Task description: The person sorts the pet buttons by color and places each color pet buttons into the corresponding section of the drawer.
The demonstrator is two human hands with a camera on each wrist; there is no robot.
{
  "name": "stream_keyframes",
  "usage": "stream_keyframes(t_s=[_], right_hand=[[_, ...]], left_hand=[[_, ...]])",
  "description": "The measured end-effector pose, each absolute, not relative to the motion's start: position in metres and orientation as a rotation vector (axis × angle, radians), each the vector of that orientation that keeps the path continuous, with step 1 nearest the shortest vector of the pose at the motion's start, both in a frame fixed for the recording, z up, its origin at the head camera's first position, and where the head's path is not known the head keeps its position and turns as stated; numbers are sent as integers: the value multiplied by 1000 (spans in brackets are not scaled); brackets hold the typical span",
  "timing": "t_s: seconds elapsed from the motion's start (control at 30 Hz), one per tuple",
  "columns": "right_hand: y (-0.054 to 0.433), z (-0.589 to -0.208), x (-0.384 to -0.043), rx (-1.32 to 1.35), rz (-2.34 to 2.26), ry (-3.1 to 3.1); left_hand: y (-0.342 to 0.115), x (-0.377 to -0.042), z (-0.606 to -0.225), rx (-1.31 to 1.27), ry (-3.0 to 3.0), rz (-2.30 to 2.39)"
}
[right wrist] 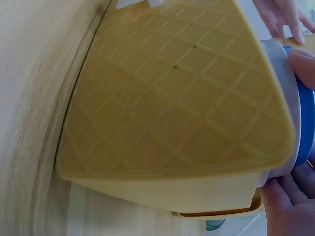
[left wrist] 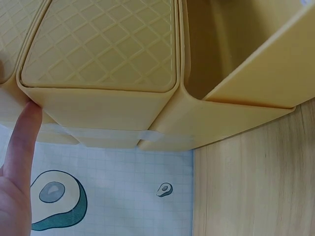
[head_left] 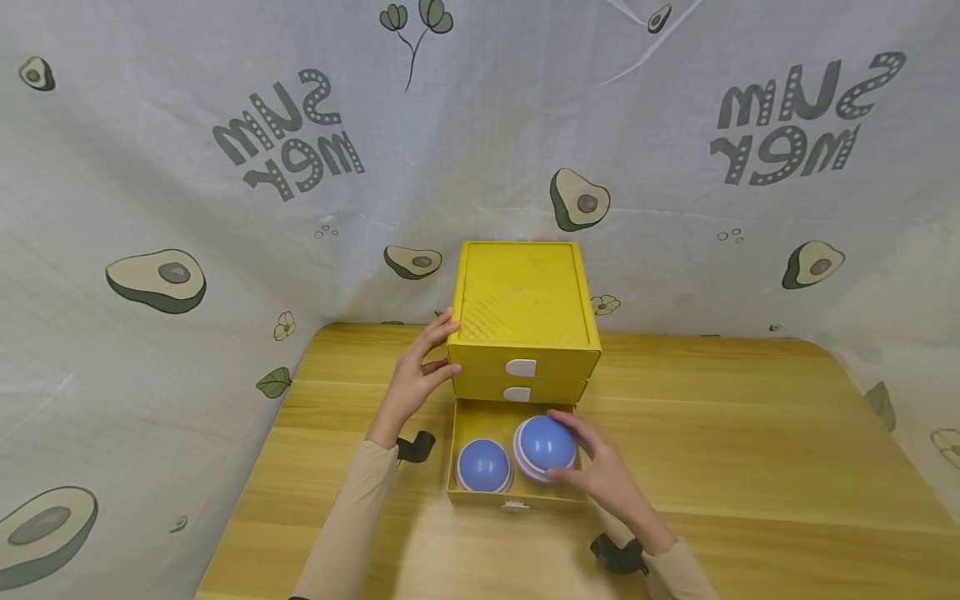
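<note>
A yellow three-drawer cabinet [head_left: 525,292] stands against the curtain, its bottom drawer [head_left: 480,498] pulled out. My left hand [head_left: 415,371] rests against the cabinet's left side, thumb near the front edge and fingers fairly straight. In the left wrist view one fingertip [left wrist: 33,109] touches the side wall. My right hand [head_left: 606,475] grips a round white container with a blue domed top [head_left: 547,442], thumb and fingers on opposite sides. It is tilted at the drawer's right. A similar blue-topped container [head_left: 483,465] sits inside at the left. The right wrist view shows the held container [right wrist: 283,98] behind the drawer front.
The cabinet stands on a wooden table [head_left: 750,433]. Two closed drawers with white handles [head_left: 521,367] are above the open one. A pale curtain [head_left: 480,150] printed with avocados hangs behind and at both sides. Black wrist-camera pieces [head_left: 618,554] sit by the sleeves.
</note>
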State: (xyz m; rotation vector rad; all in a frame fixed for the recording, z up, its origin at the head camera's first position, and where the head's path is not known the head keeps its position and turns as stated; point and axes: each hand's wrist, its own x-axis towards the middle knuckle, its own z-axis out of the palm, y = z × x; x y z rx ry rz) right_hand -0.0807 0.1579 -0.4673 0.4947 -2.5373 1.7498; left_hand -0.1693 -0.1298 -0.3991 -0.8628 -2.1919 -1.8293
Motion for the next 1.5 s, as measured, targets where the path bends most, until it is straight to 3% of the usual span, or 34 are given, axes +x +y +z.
stream_keyframes(t_s=[0.57, 1.03, 1.5], right_hand=[[154, -474, -79, 518, 1379, -2685], [155, -475, -82, 697, 1189, -2681], [161, -466, -74, 740, 1797, -2413]], left_hand=[[-131, -170, -400, -846, -2197, -1842], [-130, -170, -400, -844, -2202, -1839], [-130, -169, -399, -849, -2188, -1846]])
